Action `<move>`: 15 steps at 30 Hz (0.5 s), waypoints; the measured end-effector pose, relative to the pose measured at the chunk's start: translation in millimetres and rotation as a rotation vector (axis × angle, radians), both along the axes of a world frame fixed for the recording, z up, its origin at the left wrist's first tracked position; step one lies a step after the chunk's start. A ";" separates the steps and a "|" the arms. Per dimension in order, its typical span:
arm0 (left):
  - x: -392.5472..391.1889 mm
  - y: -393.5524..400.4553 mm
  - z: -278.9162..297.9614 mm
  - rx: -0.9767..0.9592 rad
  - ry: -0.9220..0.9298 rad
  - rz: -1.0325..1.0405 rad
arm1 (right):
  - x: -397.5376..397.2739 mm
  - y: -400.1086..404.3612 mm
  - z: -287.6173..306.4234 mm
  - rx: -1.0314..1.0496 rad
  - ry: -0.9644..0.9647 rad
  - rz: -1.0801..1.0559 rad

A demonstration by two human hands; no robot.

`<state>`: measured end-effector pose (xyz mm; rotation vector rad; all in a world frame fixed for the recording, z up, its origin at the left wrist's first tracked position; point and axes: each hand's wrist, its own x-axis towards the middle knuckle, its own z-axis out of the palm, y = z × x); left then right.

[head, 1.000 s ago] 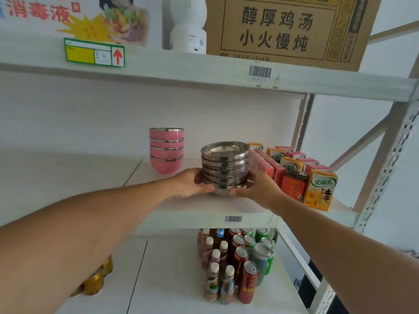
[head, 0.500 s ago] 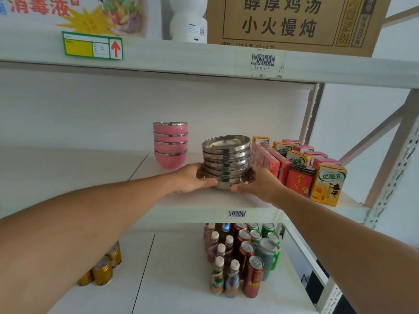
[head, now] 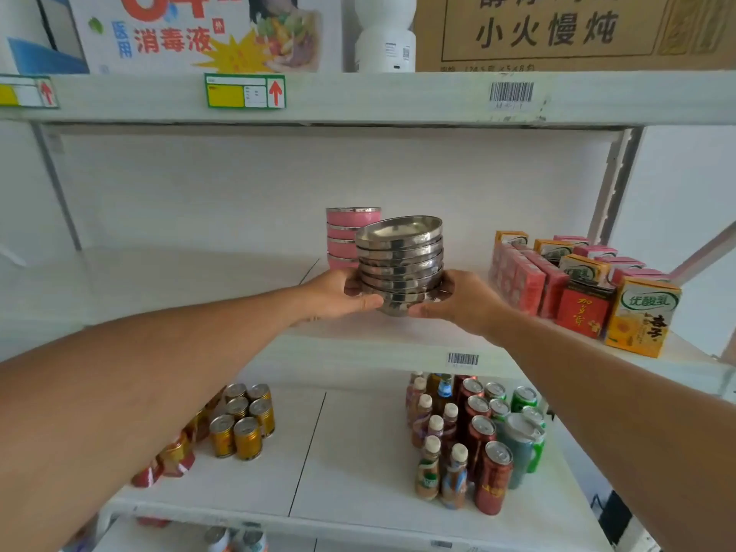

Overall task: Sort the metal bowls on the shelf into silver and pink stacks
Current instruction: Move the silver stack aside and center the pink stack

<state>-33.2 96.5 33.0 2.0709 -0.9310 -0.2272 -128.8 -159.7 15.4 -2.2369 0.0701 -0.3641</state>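
A stack of several silver metal bowls (head: 400,260) is held between both hands just above the middle shelf (head: 358,352), tilted slightly to the left. My left hand (head: 338,294) grips its lower left side and my right hand (head: 458,298) grips its lower right side. Behind it, at the back of the same shelf, stands a stack of pink bowls (head: 342,237), partly hidden by the silver stack.
Drink cartons (head: 577,284) fill the shelf's right end. On the lower shelf are gold cans (head: 243,420) at left and bottles and cans (head: 470,436) at right. The top shelf holds a cardboard box (head: 557,29), a white bottle (head: 384,33) and a printed carton (head: 199,29).
The silver stack has moved left, now in front of the pink stack, and tilts left. Both hands keep hold of it. The view has swung left.
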 end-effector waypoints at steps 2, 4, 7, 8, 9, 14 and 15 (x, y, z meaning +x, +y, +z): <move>-2.6 25.4 2.0 0.006 0.016 0.069 | 9.3 19.5 0.5 0.015 0.005 0.054; -4.1 52.3 7.1 0.021 0.031 0.131 | 20.0 41.7 2.4 0.015 -0.003 0.100; -5.6 94.4 13.3 0.030 0.044 0.201 | 34.7 79.6 5.8 0.017 -0.014 0.149; -5.7 108.8 14.4 0.029 0.048 0.221 | 39.6 93.3 7.3 0.016 -0.016 0.172; -5.5 123.3 14.8 0.025 0.052 0.236 | 44.6 107.6 9.3 0.013 -0.021 0.198; 4.1 201.4 19.0 0.001 0.054 0.325 | 78.3 182.9 22.5 0.016 -0.012 0.294; 7.3 217.6 20.9 -0.003 0.054 0.340 | 86.0 198.8 24.8 0.016 -0.002 0.301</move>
